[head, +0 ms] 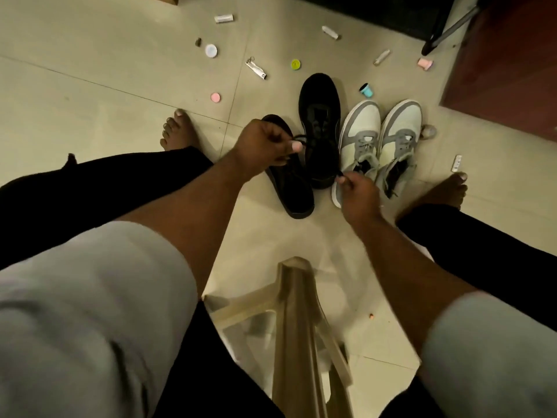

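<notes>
Two black shoes stand on the tiled floor: one upright black shoe (319,116) in the middle and a second black shoe (289,188) to its left, partly behind my left hand. My left hand (262,143) pinches a black lace (301,139) above the shoes. My right hand (357,194) pinches the other lace end near the heel of the middle shoe. A pair of grey and white sneakers (379,137) stands just right of the black ones.
Small items lie scattered on the floor beyond the shoes: a pink disc (215,98), a white lid (211,51), a yellow cap (296,64), tubes, a teal cap (366,90). My bare feet flank the shoes. A beige plastic stool (297,297) is under me. A dark wooden cabinet (506,61) stands right.
</notes>
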{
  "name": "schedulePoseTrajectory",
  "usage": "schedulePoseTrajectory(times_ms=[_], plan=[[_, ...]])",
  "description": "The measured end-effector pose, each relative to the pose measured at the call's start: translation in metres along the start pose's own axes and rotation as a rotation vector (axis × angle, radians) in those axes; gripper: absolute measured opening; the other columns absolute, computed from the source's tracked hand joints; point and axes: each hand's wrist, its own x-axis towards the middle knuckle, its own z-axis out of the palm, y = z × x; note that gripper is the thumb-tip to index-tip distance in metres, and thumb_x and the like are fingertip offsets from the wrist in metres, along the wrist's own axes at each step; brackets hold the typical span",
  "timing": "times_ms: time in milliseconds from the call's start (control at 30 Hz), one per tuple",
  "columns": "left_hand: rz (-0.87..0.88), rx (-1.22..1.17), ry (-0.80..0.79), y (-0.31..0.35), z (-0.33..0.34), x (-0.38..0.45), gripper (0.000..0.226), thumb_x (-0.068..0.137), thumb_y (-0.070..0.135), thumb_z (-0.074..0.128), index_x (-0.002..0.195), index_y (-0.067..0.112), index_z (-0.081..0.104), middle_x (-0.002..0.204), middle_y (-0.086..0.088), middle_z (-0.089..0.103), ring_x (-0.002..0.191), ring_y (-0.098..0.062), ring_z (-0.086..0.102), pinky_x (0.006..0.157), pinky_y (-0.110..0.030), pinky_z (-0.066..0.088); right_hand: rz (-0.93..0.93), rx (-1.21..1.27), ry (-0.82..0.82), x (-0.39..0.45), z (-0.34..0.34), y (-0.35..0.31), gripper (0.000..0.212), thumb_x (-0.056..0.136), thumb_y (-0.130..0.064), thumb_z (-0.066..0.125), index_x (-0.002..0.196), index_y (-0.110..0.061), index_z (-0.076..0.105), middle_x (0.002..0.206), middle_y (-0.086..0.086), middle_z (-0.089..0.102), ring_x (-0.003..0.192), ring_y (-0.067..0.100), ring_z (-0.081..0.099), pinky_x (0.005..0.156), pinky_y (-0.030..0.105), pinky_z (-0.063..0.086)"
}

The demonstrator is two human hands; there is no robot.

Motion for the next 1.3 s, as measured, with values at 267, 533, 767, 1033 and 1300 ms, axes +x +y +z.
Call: schedulePoseTrajectory(times_ms=[267,533,767,1033,1300], plan=[[-0.050,-0.328,0.287,-0.020,-0.005,0.007,0.018,0.095,0.018,0.063,0.083,0.005,0.064,0.087,-0.020,0.070,0.071,-0.033,0.068,0.067,-0.039,0.061,0.225,0.875,-0.322,0.038,0.088,-0.061,0.026,0.099,0.001,0.040,0.081,-0.007,0.057,0.072,0.002,0.063,0.060,0.004,0.060,0.062,0.013,0.048],[-0.367,-0.408,0.415,-0.053,0.006,0.065,0.020,0.097,0.016,0.059,0.080,0.006,0.056,0.079,-0.013,0.065,0.061,-0.026,0.066,0.055,-0.035,0.059,-0.043,0.431,-0.429,0.035,0.082,-0.022,0.024,0.101,-0.012,0.041,0.096,0.001,0.061,0.071,0.000,0.049,0.069,0.008,0.046,0.069,0.019,0.039],[-0.651,-0.405,0.305,-0.084,0.044,0.065,0.009,0.093,0.012,0.061,0.085,0.008,0.060,0.071,-0.006,0.057,0.050,-0.013,0.051,0.039,-0.014,0.036,-0.028,-0.028,-0.185,0.016,0.097,-0.007,0.029,0.098,-0.025,0.044,0.097,-0.008,0.067,0.148,0.012,0.035,0.135,0.031,0.031,0.105,0.041,0.032],[-0.301,0.092,0.255,-0.122,0.068,0.026,0.037,0.096,0.017,0.057,0.133,0.019,0.057,0.106,-0.014,0.069,0.071,-0.012,0.067,0.056,-0.020,0.050,0.479,0.624,-0.320,0.004,0.085,0.002,0.026,0.101,-0.016,0.040,0.079,-0.018,0.055,0.107,0.015,0.065,0.100,0.027,0.063,0.093,0.037,0.050],[0.053,0.681,-0.319,-0.116,0.068,0.022,0.034,0.099,0.027,0.049,0.132,0.021,0.053,0.116,-0.009,0.065,0.107,-0.030,0.060,0.083,-0.032,0.044,0.353,0.399,-0.578,0.041,0.050,-0.001,0.028,0.102,-0.020,0.037,0.080,-0.019,0.053,0.073,0.001,0.060,0.060,0.012,0.051,0.056,0.026,0.042]])
